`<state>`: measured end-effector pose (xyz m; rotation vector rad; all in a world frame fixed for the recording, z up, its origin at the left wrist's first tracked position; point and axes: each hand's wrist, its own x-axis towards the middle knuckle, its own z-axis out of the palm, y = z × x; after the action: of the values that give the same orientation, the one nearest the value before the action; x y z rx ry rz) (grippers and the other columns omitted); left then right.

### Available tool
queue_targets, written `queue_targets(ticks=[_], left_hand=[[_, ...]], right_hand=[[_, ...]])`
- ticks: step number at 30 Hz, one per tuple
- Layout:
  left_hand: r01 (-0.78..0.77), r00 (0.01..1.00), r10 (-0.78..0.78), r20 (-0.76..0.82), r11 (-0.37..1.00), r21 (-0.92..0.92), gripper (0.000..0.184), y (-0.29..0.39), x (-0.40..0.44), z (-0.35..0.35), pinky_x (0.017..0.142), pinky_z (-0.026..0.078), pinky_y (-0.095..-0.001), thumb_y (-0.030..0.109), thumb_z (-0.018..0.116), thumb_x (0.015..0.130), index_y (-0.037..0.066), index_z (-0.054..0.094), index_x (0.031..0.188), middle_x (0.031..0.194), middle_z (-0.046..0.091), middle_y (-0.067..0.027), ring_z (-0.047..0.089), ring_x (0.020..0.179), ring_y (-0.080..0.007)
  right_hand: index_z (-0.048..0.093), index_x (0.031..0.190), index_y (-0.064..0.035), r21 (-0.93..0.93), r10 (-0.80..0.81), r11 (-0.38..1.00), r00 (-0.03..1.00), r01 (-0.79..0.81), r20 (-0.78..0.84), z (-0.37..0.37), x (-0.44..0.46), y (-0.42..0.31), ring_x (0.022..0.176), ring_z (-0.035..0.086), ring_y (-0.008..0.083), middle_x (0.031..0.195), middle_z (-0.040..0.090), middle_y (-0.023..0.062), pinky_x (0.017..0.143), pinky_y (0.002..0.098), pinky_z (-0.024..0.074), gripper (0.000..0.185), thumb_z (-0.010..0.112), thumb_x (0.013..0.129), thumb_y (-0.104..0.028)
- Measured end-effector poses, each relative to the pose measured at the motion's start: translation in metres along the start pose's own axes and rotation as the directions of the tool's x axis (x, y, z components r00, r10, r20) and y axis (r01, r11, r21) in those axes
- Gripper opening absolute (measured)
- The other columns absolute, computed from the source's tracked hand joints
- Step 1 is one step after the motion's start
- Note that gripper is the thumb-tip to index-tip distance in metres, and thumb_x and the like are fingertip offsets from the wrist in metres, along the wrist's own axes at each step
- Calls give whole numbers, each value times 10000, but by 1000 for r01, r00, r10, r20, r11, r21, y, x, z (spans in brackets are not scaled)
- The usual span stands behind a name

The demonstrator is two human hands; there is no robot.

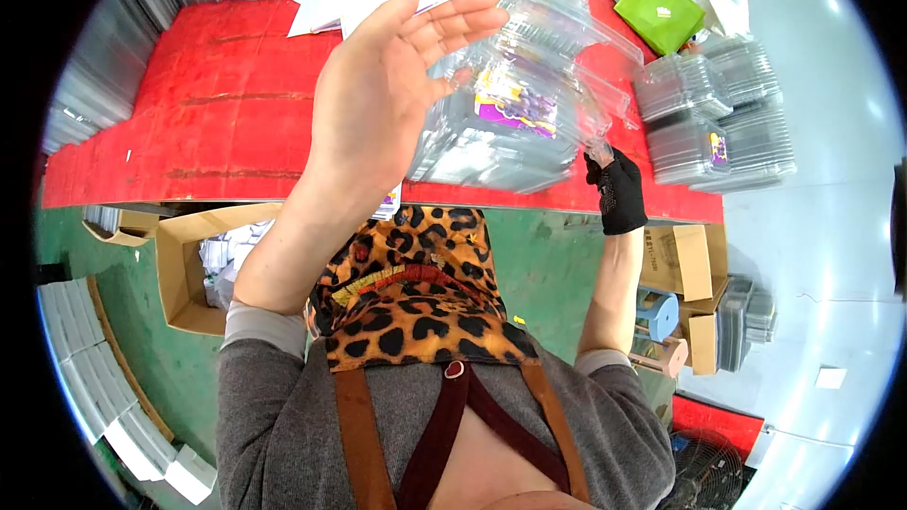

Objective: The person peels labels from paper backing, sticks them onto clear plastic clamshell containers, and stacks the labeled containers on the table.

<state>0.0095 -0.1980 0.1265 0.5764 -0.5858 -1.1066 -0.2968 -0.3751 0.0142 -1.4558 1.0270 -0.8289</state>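
Fingers (463, 6) of the bare left hand (373, 99) stretch out, parted and palm showing, beside the left edge of the clear plastic containers (501, 159); they grip nothing visible. Fingertips of the black-gloved right hand (619, 193) bend in at the containers' near right corner, though I cannot tell whether they pinch it. Purple-and-yellow labels show on those containers (515, 106) and on the boxes stacked to the right (667, 149), their lettering too small to read.
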Motion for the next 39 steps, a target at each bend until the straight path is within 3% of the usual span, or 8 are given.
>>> queue_targets(ticks=[9, 11, 13, 16, 19, 28, 34, 39], left_hand=[[17, 1000, -17, 1, 1000, 11, 514, 1, -2, -2, 1025, 419, -488, 308, 321, 1060, -96, 471, 1341, 1267, 591, -205, 521, 1253, -289], [34, 996, -36, 87, 999, 29, 493, 3, -3, -15, 1001, 458, -504, 283, 336, 1056, -100, 467, 1337, 1259, 594, -216, 544, 1234, -309], [43, 969, -57, 241, 997, 62, 466, 6, -5, -48, 970, 500, -521, 246, 364, 1047, -110, 460, 1332, 1254, 597, -228, 574, 1205, -333], [43, 983, -7, -181, 980, 195, 390, 30, -16, -66, 855, 563, -424, 182, 504, 956, -99, 550, 1222, 1138, 666, -198, 664, 1047, -295], [-101, 980, 163, -116, 905, 413, 327, 67, -11, -121, 844, 550, -412, 144, 518, 889, -89, 643, 1080, 1007, 709, -169, 686, 934, -275], [23, 956, 273, -112, 309, 951, 360, 103, 88, -195, 792, 450, -283, 259, 517, 861, -5, 763, 859, 789, 723, -77, 595, 805, -126], [138, 923, 276, -268, 411, 901, 656, 92, 160, -232, 1019, 384, -432, 600, 517, 896, 67, 641, 1258, 1325, 609, -92, 544, 1212, -225], [-454, 889, 81, 450, 273, 848, 548, 29, 102, -93, 1155, 283, -404, 367, 528, 979, 98, 458, 1452, 1485, 470, -105, 407, 1387, -255]], right_hand=[[618, 1220, 24, 281, 54, 954, 980, -108, 191, -16, 11, -11, 836, 628, 216, 931, 670, 107, 776, 377, 522, 450, 595, 952, -337], [584, 1250, 40, 790, 363, 367, 858, -491, 365, 1, 12, -41, 931, 659, 297, 1022, 685, 168, 875, 457, 535, 507, 575, 962, -377], [553, 1277, 54, 784, 400, 361, 843, -505, 359, 6, 14, -43, 1020, 640, 351, 1121, 659, 212, 940, 511, 506, 569, 572, 958, -415], [490, 1347, 48, 711, 268, 353, 794, -608, 546, 0, 20, -36, 1162, 592, 372, 1267, 602, 239, 1028, 534, 462, 705, 553, 943, -525], [453, 1395, 31, 693, 212, 319, 762, -646, 613, 13, 22, -44, 1235, 554, 372, 1347, 561, 239, 1047, 528, 449, 766, 534, 937, -578], [439, 1414, 11, 703, 225, 409, 811, -582, 541, 17, 16, -40, 1256, 534, 339, 1377, 546, 199, 1083, 505, 413, 732, 517, 956, -554], [440, 1402, 20, 683, 224, 389, 783, -618, 581, 20, 14, -47, 1265, 526, 334, 1372, 549, 190, 1096, 502, 401, 722, 556, 949, -529], [453, 1389, 18, 731, 288, 370, 819, -573, 496, 20, 16, -45, 1244, 545, 323, 1351, 564, 192, 1092, 477, 411, 712, 563, 947, -530]])
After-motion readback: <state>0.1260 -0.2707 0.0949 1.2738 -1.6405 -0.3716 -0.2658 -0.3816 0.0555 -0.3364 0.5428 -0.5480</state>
